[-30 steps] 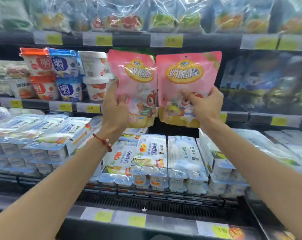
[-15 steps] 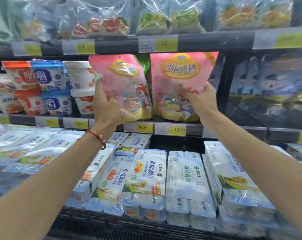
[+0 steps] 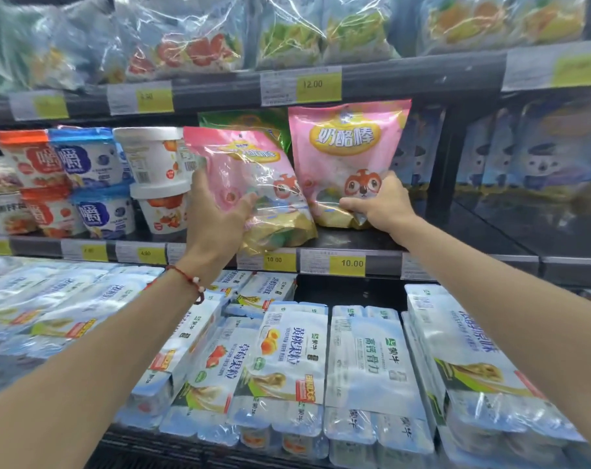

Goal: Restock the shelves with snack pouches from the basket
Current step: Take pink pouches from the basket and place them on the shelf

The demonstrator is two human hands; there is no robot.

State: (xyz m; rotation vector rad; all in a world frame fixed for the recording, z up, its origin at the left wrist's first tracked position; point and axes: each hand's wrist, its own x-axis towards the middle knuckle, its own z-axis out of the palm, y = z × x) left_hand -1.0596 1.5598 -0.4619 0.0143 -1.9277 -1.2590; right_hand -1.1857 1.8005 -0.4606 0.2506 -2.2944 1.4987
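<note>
Two pink snack pouches with a cartoon squirrel sit on the middle shelf (image 3: 355, 243). The right pouch (image 3: 346, 143) stands upright; my right hand (image 3: 378, 203) grips its lower right corner. The left pouch (image 3: 250, 177) leans to the left at the shelf's front edge, and my left hand (image 3: 212, 211) holds its lower left side with the thumb across the front. A green pouch (image 3: 250, 118) shows behind them. The basket is out of sight.
Stacked yogurt cups (image 3: 152, 184) stand just left of the pouches. Blue pouches (image 3: 524, 147) fill the dark bay to the right past a black upright (image 3: 451, 164). Multipack yogurt trays (image 3: 294, 360) fill the shelf below my arms. Bagged goods (image 3: 192, 35) sit above.
Both pouches have gone from held up in front of the shelf to sitting on the middle shelf. The left one has tipped leftward. The camera has moved closer.
</note>
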